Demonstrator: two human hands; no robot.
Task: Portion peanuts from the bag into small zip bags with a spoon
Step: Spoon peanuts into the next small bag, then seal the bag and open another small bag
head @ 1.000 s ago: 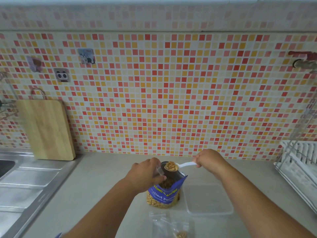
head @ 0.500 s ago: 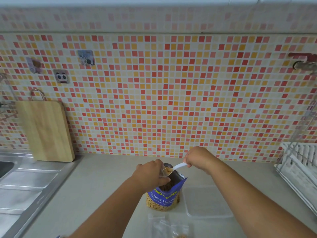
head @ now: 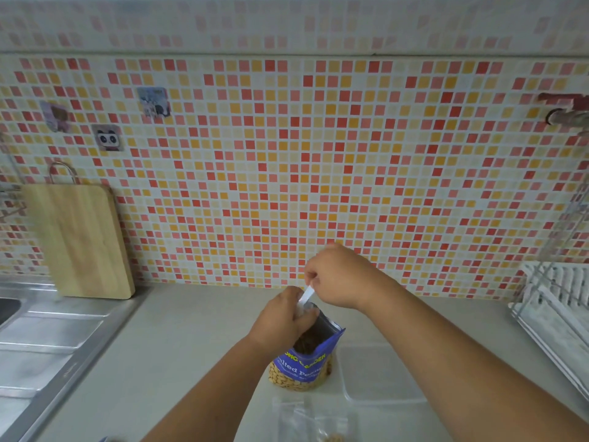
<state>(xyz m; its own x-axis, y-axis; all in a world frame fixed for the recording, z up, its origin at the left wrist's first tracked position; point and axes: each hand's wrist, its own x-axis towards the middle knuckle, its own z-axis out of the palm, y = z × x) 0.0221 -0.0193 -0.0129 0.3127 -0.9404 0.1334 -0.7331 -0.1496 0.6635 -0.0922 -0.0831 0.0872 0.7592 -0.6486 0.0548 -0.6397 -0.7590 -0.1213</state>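
A blue peanut bag stands upright on the counter, its clear lower part full of peanuts. My left hand grips the bag's open top rim on the left side. My right hand pinches the handle of a white plastic spoon, which points steeply down into the bag's mouth; the bowl is hidden behind my left hand. Small clear zip bags lie flat on the counter in front of the bag, one with a few peanuts near the bottom edge of the view.
A clear plastic lid or tray lies right of the bag. A dish rack stands at the far right. A steel sink drainboard is at the left, with a wooden cutting board leaning on the tiled wall.
The spoon, which was level above the bag with peanuts heaped in it, has tipped downward into the bag's mouth. My right hand moved left and up; my left hand stayed on the rim.
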